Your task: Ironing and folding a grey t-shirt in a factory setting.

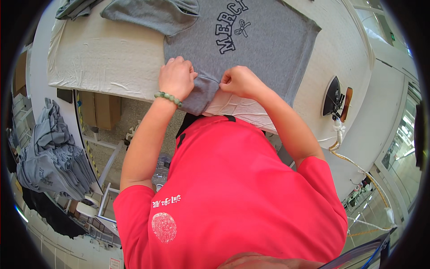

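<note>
A grey sweatshirt [268,49] with dark outlined lettering and a small bow motif lies spread across the cloth-covered table. One sleeve [201,95] hangs over the near edge, between my two hands. My left hand [176,78], with a green bead bracelet at its wrist, is closed with curled fingers on the fabric at the sleeve's left side. On the other side, my right hand [241,81] pinches the sleeve's edge between thumb and fingers. Another folded part of the grey garment [150,15] extends to the far left; its exact part is unclear.
A black iron [333,96] with a brown handle stands at the table's right, its cord trailing down. Grey garments [56,152] are heaped at lower left. Below the table [103,67] are a cardboard box [107,110] and a clear plastic bottle [160,172].
</note>
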### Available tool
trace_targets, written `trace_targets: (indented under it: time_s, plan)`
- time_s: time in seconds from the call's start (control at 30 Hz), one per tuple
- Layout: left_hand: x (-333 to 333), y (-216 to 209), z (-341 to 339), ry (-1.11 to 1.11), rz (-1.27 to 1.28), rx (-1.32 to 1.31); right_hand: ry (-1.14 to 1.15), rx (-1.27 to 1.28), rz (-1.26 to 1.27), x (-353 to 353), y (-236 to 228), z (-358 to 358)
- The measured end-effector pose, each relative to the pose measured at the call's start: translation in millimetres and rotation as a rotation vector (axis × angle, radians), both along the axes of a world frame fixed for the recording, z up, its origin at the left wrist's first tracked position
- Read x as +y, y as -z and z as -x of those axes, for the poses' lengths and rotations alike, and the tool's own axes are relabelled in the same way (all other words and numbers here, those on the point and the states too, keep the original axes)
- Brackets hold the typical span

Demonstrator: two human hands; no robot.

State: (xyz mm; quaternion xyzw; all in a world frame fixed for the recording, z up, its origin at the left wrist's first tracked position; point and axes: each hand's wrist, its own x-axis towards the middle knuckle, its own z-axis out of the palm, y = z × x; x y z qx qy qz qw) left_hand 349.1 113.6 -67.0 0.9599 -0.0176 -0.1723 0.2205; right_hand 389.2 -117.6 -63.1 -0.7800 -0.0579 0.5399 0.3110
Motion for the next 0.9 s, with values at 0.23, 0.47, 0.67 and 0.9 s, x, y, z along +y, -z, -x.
trace_targets:
  time_s: [0.23,0.47,0.67,0.9]
  plan:
    - [-4.2,14.9,44.2,-0.564,0.019,-0.471,-0.433,-1.043,-0.375,41.5,24.1,-8.6]
    - [-0.6,18.5,115.8,-1.094,0.684,0.156,-0.639,-1.260,-0.559,78.9,57.7,-40.4]
    - [9.7,34.9,95.6,-1.051,0.684,-0.260,-0.580,-1.317,-0.521,76.9,54.3,-28.0]
    - [26.7,14.3,51.1,-1.126,0.918,0.171,-0.132,-1.049,-0.456,26.0,30.0,30.8]
